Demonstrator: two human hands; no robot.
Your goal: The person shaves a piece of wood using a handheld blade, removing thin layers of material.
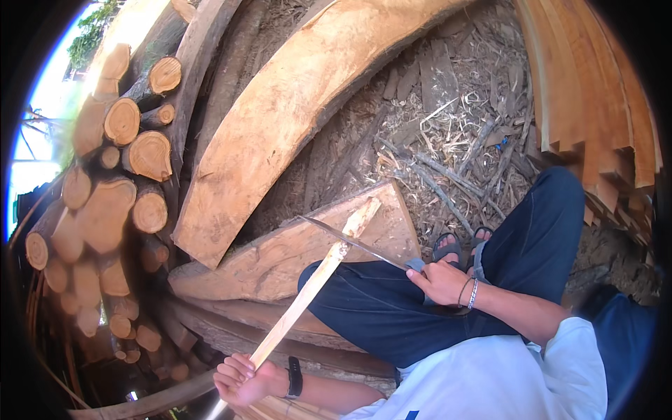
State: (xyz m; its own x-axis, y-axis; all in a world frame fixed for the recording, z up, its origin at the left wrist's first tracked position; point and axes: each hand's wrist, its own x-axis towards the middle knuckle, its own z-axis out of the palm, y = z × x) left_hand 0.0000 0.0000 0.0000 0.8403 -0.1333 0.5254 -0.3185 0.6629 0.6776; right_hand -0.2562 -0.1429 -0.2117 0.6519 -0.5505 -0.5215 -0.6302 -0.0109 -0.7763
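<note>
My left hand [239, 378] is closed around the lower part of a long pale wooden stick [297, 308], which slants up and to the right. The stick's upper end, rougher and with bits of bark, lies over a flat wooden slab [259, 262]. In my right hand [441, 281] is the handle of a long knife [357, 243], its fingers wrapped round it. The blade points up and to the left, and crosses the stick near a knot. Whether the edge bites into the wood, I cannot tell. My legs in dark trousers are beside the slab.
A large curved plank [280, 119] lies beyond the slab. Cut logs [122, 120] are stacked at the left, and sawn boards [584, 91] stand at the upper right. Shavings and sticks [448, 178] litter the ground near my sandalled feet [446, 246].
</note>
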